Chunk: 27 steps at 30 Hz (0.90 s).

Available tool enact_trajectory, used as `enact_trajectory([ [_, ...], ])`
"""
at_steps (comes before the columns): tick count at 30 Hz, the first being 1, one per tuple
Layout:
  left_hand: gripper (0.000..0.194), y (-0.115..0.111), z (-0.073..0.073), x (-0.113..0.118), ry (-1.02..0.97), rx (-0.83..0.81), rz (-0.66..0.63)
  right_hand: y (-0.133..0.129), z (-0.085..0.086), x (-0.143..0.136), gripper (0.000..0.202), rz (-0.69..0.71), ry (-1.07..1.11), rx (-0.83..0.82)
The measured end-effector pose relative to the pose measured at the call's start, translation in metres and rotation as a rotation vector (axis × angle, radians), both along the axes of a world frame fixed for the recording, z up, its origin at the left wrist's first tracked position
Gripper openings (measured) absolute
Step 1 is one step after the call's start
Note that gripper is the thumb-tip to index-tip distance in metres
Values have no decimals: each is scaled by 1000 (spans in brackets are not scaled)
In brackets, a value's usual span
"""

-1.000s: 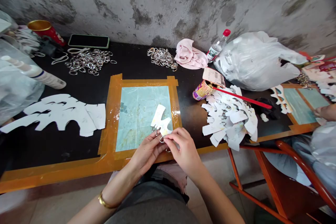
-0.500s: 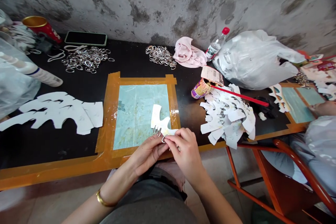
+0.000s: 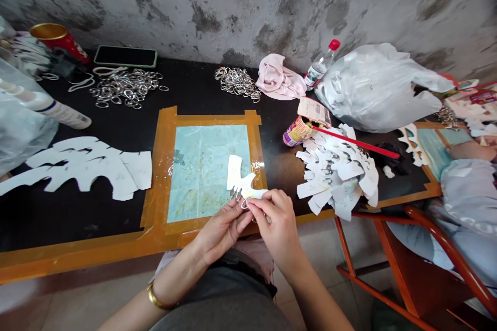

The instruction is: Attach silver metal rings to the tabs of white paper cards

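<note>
Over the lower right of a pale blue sheet (image 3: pixel 205 165), a white cut-out piece (image 3: pixel 235 168) with curved notches hangs from my fingers. My left hand (image 3: pixel 223 227) pinches its lower edge, where small metal rings show. My right hand (image 3: pixel 275 217) has its thumb and forefinger closed on a metal ring (image 3: pixel 245 202) at the piece's edge, close to my left fingertips. White cut-outs (image 3: pixel 93 163) lie to the left of the sheet, and a heap of similar pieces (image 3: pixel 337 170) lies to the right.
Metal rings (image 3: pixel 126 87) and a second ring pile (image 3: pixel 238 83) lie behind, near a phone (image 3: pixel 125 56). Pink cloth (image 3: pixel 277 77), a bottle (image 3: pixel 320 66), a plastic bag (image 3: pixel 373 88) and a cup (image 3: pixel 297 132) stand right. Another person's sleeve (image 3: pixel 469 186) is at the far right.
The white piece and both my hands have shifted slightly right. The ring at my right fingertips has moved a little up and right. The other person's hand at the far right has moved up.
</note>
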<state>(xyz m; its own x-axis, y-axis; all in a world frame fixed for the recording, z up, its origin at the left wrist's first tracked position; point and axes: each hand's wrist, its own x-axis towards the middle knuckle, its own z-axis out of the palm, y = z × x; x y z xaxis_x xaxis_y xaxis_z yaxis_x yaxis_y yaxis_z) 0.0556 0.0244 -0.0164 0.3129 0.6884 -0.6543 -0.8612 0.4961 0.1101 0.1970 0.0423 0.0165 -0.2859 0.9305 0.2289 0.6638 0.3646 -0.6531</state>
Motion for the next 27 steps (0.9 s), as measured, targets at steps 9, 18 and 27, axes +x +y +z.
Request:
enact_trajectory([
  [9,13,-3,2,2,235,202,-56,4,-1,2,11,32,-11,-22],
  [18,14,-1,-6,-5,310,205,-55,12,-12,3,10,104,142,-187],
  [27,16,-3,-14,-12,549,346,-151,18,-22,4,6,183,58,-30],
])
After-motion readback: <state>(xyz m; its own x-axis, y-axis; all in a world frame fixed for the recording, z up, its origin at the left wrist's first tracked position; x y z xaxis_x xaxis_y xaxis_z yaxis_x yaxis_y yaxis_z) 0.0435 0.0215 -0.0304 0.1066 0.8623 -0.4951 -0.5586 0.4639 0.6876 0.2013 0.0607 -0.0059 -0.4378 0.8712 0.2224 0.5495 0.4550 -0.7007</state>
